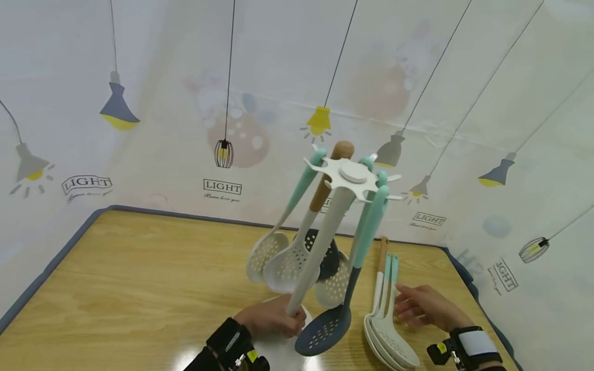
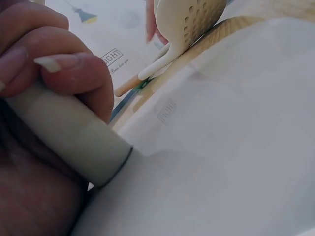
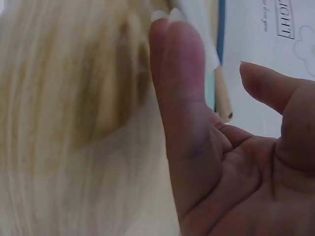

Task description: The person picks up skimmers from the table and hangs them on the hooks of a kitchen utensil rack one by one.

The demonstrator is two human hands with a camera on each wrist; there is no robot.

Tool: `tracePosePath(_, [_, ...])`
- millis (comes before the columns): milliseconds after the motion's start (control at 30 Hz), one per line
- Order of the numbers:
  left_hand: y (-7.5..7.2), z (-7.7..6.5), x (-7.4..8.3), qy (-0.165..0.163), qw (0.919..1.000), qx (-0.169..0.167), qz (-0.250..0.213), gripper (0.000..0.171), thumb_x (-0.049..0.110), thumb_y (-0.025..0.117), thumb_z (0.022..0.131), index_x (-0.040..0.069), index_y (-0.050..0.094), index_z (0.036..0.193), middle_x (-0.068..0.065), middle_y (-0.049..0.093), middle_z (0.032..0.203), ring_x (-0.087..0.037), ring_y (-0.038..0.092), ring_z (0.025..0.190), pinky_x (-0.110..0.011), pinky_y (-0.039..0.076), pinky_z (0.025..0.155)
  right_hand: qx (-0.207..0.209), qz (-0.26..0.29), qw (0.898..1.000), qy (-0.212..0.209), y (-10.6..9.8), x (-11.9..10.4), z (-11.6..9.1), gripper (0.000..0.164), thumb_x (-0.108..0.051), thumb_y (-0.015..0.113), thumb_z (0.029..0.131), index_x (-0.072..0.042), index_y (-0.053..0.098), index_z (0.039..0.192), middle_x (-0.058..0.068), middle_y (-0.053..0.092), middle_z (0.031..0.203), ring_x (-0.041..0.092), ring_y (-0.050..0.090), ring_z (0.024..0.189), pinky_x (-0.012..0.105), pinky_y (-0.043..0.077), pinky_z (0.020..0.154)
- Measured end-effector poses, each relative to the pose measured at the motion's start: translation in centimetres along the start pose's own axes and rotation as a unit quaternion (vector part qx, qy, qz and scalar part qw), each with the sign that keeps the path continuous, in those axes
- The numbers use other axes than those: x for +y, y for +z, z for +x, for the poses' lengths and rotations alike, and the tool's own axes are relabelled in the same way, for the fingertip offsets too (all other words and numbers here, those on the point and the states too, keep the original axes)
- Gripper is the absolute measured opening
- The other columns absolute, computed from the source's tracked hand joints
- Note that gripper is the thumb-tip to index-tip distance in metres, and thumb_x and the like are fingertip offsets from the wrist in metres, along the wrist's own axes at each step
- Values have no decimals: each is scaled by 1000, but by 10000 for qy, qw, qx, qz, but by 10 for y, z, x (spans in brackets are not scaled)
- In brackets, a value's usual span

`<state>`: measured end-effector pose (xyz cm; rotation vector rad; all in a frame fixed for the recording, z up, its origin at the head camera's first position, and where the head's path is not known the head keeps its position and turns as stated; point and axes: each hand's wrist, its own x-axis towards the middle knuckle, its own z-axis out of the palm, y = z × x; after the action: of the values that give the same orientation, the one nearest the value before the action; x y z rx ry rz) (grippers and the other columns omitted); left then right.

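My left hand grips the white pole of a utensil stand low down, just above its round white base. The stand's notched white top carries several hanging utensils. Among them are a dark slotted spoon with a mint handle, a white skimmer with a wooden handle, and a dark perforated one behind the pole. Right of the stand lies a stack of white utensils, the top one perforated. Beside their handles, my right hand holds nothing, its thumb spread from the fingers in the right wrist view.
Everything is on a wood-grain table with a dark blue edge. A pale wall sheet printed with lamps rises behind and to the sides. Wooden and mint handles of the stack point toward the far edge.
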<state>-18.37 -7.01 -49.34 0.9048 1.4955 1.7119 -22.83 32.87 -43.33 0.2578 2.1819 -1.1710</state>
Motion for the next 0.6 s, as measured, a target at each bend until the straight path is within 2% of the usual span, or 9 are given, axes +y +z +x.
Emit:
tracePosePath(133, [1,1,1,149,9998,-143,-77,31,9,51,74,-18,36,72,16,44,60,-1,38,55,-18,32,55,139,156,9997,161,4,6,6,66,-49,48,104,12,55,129,9,74,95,15,73,78,32,60,71])
tracePosePath(233, [4,1,1,56,9998,-57,-199,30,8,50,76,-16,33,72,17,41,58,-1,36,53,-19,30,54,290,254,9991,171,8,7,9,65,-46,52,103,12,53,132,10,72,94,15,73,77,32,60,71])
tracePosePath(367, [8,0,0,-21,9994,356,-38,30,7,53,81,-14,34,72,16,38,57,0,33,51,-19,28,52,418,282,9987,80,13,7,14,61,-41,55,103,12,51,134,12,69,95,16,71,77,33,61,71])
tracePosePath(500, [11,-2,-3,214,9955,821,411,29,6,55,85,-14,41,70,15,38,56,0,32,49,-19,25,50,386,365,9986,-24,16,7,19,56,-36,54,104,11,49,135,12,67,97,17,71,79,33,61,71])
tracePosePath(600, [14,0,-4,227,9928,1095,430,31,7,56,87,-18,47,72,14,39,55,0,32,48,-20,25,49,331,622,9975,-65,17,9,18,57,-33,53,105,12,45,138,12,67,98,17,71,81,33,61,72])
